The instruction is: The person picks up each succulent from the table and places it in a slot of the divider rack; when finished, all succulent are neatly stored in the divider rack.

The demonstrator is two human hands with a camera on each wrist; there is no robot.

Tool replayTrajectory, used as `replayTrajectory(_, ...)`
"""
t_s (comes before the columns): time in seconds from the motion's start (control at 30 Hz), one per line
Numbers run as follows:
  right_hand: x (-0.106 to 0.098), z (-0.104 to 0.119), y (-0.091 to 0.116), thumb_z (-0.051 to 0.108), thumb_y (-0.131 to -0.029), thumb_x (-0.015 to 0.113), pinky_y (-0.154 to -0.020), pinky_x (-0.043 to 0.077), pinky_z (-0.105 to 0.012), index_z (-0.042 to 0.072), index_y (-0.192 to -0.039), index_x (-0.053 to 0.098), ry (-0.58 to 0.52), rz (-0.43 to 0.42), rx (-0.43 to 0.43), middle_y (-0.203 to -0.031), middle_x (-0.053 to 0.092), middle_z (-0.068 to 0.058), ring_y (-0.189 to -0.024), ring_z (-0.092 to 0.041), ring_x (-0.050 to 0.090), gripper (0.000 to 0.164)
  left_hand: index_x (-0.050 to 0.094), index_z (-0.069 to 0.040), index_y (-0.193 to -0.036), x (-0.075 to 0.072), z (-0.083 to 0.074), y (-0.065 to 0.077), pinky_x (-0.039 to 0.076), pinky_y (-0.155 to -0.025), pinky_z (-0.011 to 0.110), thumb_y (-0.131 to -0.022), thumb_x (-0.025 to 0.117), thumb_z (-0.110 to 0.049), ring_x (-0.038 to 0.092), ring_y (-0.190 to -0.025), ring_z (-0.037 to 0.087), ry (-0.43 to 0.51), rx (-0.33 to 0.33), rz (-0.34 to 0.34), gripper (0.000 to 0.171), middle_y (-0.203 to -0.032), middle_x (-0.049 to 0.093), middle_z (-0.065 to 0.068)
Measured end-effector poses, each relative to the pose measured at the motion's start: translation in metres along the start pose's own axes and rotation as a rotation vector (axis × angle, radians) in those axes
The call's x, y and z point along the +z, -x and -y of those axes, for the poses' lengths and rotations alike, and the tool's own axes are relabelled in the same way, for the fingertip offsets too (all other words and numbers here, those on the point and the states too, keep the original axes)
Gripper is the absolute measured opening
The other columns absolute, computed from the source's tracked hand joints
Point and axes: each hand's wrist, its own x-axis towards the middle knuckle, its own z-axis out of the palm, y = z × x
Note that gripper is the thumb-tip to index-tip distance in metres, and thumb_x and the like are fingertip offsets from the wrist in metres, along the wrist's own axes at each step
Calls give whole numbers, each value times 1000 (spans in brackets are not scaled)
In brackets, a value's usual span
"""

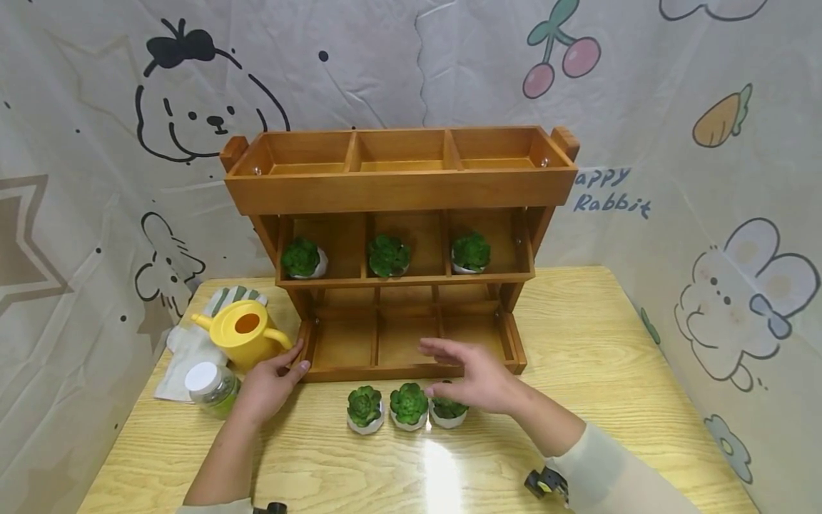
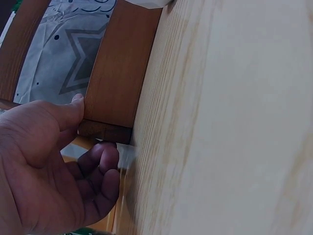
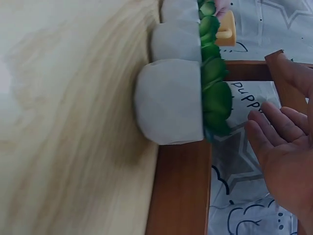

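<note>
A three-tiered wooden planter shelf (image 1: 401, 193) stands on the table. Its front left bottom corner is pinched by my left hand (image 1: 272, 389), thumb on the front face (image 2: 110, 73) and fingers curled around the side in the left wrist view. Three potted succulents stand in a row before the shelf: left (image 1: 364, 407), middle (image 1: 409, 405) and right (image 1: 448, 410). My right hand (image 1: 481, 375) hovers over the right one, fingers extended and holding nothing; the right wrist view shows its white pot (image 3: 171, 103) apart from the palm. Three more succulents (image 1: 388, 255) occupy the middle tier, one per compartment.
Left of the shelf stand a yellow watering can (image 1: 247, 335) and a white-lidded jar (image 1: 215, 389) with green contents. A striped cloth (image 1: 186, 357) lies beneath or behind them. Patterned fabric (image 1: 385, 64) hangs behind and at both sides of the table (image 1: 578, 343).
</note>
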Motion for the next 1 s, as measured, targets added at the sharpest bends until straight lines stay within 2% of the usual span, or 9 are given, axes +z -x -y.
replayTrajectory(0.17, 2, -5, 8, 33, -86, 86, -113, 44, -48, 16, -152, 53, 32, 20, 25, -145, 61, 3, -134, -23, 57, 76, 46, -23, -158, 0, 1, -1, 41, -109, 65, -105, 59, -48, 50, -137, 47, -3, 5, -3, 60, -151, 51, 24)
replayTrajectory(0.37, 3, -13, 15, 33, -85, 88, -114, 41, -55, 18, -152, 53, 69, 29, 33, -143, 63, 7, -137, -26, 54, 77, 46, -24, -158, -1, 1, -2, 39, -110, 65, -105, 58, -50, 48, -138, 47, 0, 8, -7, 60, -152, 50, 23)
replayTrajectory(0.6, 5, -22, 23, 35, -80, 91, -116, 37, -53, 18, -153, 52, 79, 73, 57, -145, 61, 11, -140, -23, 50, 85, 46, -23, -158, -1, 0, 0, 40, -110, 64, -105, 58, -48, 48, -138, 47, 10, 7, -2, 59, -152, 50, 24)
replayTrajectory(0.77, 7, -28, 26, 33, -76, 93, -117, 38, -51, 13, -154, 51, 60, 95, 77, -147, 60, 4, -139, -22, 52, 90, 45, -24, -158, -1, 0, 1, 41, -109, 64, -105, 58, -50, 49, -137, 47, 8, 3, -1, 60, -151, 51, 24)
replayTrajectory(1.0, 12, -36, 31, 30, -73, 96, -114, 42, -48, 17, -155, 50, 84, 97, 120, -151, 56, 1, -137, -22, 53, 95, 46, -24, -158, -1, 0, 1, 40, -109, 64, -105, 58, -50, 49, -137, 46, 8, 7, -3, 60, -151, 51, 23)
